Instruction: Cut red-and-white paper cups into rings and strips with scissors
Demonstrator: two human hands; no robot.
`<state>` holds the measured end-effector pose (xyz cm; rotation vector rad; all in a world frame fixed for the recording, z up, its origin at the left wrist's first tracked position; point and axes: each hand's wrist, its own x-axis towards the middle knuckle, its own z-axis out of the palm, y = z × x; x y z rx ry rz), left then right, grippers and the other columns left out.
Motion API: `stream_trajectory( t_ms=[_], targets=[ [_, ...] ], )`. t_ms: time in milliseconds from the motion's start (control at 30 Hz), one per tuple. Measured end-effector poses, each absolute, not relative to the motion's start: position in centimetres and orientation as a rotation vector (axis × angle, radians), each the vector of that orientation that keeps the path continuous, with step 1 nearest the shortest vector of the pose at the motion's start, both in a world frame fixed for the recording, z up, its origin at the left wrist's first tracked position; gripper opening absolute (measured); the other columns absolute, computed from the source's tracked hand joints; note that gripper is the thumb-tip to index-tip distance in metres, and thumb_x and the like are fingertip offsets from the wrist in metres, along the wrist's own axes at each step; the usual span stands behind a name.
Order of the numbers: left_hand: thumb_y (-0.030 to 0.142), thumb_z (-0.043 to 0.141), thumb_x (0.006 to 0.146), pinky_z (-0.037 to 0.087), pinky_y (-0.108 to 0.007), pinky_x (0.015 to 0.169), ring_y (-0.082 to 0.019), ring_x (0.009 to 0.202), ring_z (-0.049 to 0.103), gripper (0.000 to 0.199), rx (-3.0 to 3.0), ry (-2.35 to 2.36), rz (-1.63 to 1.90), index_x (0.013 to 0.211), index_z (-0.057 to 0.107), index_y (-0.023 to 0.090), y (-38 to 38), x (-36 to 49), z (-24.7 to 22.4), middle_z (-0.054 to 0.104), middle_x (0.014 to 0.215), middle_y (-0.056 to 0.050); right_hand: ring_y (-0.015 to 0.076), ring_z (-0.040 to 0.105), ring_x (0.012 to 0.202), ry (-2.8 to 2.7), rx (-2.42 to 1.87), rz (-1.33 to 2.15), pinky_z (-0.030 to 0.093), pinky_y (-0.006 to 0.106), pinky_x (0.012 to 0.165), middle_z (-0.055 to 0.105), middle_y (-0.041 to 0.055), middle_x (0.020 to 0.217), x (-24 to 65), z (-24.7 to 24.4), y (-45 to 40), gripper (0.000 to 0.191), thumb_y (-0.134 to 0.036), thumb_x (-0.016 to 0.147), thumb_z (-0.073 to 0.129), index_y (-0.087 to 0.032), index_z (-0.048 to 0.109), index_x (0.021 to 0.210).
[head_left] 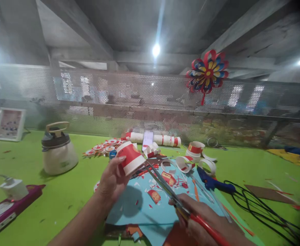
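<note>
A red and white paper cup (pixel 131 158) is tilted in my left hand (pixel 113 181), whose fingers are wrapped round its side. My right hand (pixel 198 215) grips scissors (pixel 169 191) with red handles. The scissor blades are parted, and their tips are close to the cup's rim. Below both hands lies a light blue sheet (pixel 124 212) scattered with red and white paper scraps (pixel 154 196). Cut white paper rings (pixel 184 164) rest at the sheet's far right.
A blue glue gun (pixel 213 182) with a black cable lies at the right. On the left stand a jug (pixel 59 153) and a purple power strip (pixel 11 208). Further back are a phone (pixel 147 140), a cup roll (pixel 165 140) and a hanging paper flower (pixel 208 73).
</note>
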<state>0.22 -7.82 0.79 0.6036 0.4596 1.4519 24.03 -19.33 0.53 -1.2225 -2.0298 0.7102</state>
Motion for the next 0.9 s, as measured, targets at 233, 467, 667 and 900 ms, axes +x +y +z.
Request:
stream_trajectory(
  t_ms=[233, 467, 667, 900],
  targets=[
    [0.019, 0.062, 0.064, 0.054, -0.044, 0.087, -0.032, 0.097, 0.068, 0.059, 0.794, 0.255, 1.186, 0.124, 0.059, 0.017, -9.1, 0.4, 0.8, 0.076, 0.093, -0.009, 0.0175, 0.058, 0.066, -2.103, -1.206, 0.603, 0.045, 0.026, 0.061, 0.065, 0.0024, 0.079, 22.9, -0.9, -18.7, 0.037, -0.055, 0.089, 0.049, -0.022, 0.063, 0.098],
    [0.027, 0.065, 0.075, 0.051, -0.041, 0.091, -0.031, 0.100, 0.067, 0.056, 0.925, 0.326, 1.199, 0.129, 0.054, 0.017, -9.2, 0.6, 0.3, 0.074, 0.102, -0.010, 0.0209, 0.059, 0.071, -2.175, -1.321, 0.263, 0.045, 0.030, 0.065, 0.064, 0.0049, 0.080, 23.2, -2.7, -18.6, 0.030, -0.041, 0.082, 0.065, -0.018, 0.062, 0.102],
    [0.021, 0.070, 0.071, 0.051, -0.042, 0.093, -0.031, 0.103, 0.066, 0.065, 0.911, 0.364, 1.224, 0.132, 0.049, 0.018, -9.2, 0.8, 0.5, 0.073, 0.105, -0.010, 0.0178, 0.057, 0.067, -2.096, -1.249, 0.456, 0.044, 0.027, 0.061, 0.063, 0.0026, 0.077, 23.2, -2.1, -18.6, 0.025, -0.043, 0.086, 0.060, -0.019, 0.063, 0.092],
    [0.020, 0.072, 0.073, 0.048, -0.039, 0.096, -0.029, 0.107, 0.064, 0.066, 0.897, 0.420, 1.311, 0.134, 0.046, 0.020, -9.2, 1.2, 0.5, 0.070, 0.112, -0.009, 0.0195, 0.059, 0.073, -2.008, -1.176, 0.697, 0.048, 0.028, 0.066, 0.064, 0.0038, 0.084, 22.8, -0.3, -19.5, 0.033, -0.051, 0.087, 0.055, -0.022, 0.062, 0.100]
  ],
)
